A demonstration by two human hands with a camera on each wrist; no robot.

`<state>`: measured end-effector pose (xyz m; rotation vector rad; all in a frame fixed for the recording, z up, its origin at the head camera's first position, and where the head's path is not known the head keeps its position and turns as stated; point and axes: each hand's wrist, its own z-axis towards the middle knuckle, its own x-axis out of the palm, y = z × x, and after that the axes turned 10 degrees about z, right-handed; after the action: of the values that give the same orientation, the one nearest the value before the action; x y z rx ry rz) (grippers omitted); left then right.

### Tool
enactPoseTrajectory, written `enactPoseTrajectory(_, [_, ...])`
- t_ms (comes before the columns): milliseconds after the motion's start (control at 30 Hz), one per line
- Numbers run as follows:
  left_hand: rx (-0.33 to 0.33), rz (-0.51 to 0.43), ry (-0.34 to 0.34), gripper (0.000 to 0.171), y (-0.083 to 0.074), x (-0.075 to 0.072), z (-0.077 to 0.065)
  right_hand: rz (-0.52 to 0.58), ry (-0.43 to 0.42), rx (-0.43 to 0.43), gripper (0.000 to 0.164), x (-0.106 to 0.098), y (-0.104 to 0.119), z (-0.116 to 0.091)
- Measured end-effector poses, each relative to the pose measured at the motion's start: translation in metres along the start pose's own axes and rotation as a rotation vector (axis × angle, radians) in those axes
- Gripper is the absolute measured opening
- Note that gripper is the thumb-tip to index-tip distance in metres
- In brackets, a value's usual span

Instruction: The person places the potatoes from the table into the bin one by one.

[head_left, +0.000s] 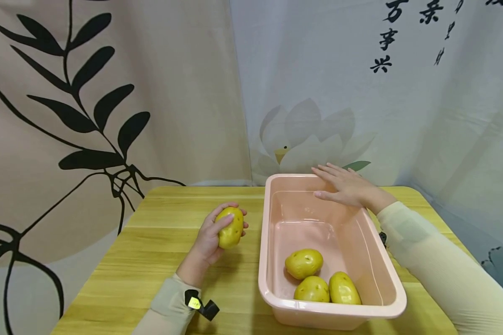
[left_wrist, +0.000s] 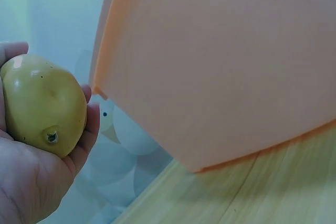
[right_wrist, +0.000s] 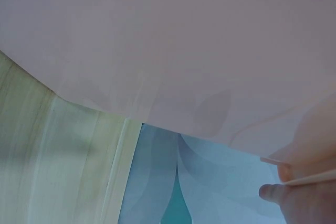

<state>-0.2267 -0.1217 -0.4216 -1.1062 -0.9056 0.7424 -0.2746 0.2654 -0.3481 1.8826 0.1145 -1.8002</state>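
Note:
In the head view my left hand (head_left: 209, 235) grips a yellow potato (head_left: 231, 228), fingers and thumb curled round it, above the table left of a pink plastic basin (head_left: 265, 260). The left wrist view shows the same potato (left_wrist: 44, 103) in the palm, with the basin's outer wall (left_wrist: 220, 72) beside it. My right hand (head_left: 348, 186) rests on the basin's far right rim, its fingers extended over the inside. Three more yellow potatoes lie in the near end of the basin: one (head_left: 304, 263) behind, one (head_left: 312, 289) at front, one (head_left: 344, 288) on the right.
The basin stands on a wooden table (head_left: 151, 260), right of its middle. A cloth backdrop (head_left: 184, 93) with printed leaves, a lotus and writing hangs behind the table's far edge. A dark strap with a small device (head_left: 201, 304) sits on the left wrist.

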Motion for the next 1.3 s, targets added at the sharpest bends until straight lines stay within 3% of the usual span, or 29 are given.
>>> enactPoseTrajectory(667, [0.074, -0.149, 0.144, 0.026, -0.017, 0.013, -0.009, -0.005, 0.015, 0.011, 0.082, -0.002, 0.001, -0.001])
enactPoseTrajectory(1067, [0.094, -0.152, 0.178, 0.029, -0.032, 0.023, -0.009, -0.007, 0.01, 0.012, 0.083, -0.002, 0.0, 0.0])
enactPoseTrajectory(1300, [0.092, -0.103, 0.194, 0.031, -0.044, 0.033, -0.006, -0.004, 0.025, 0.01, 0.084, -0.002, 0.0, 0.0])
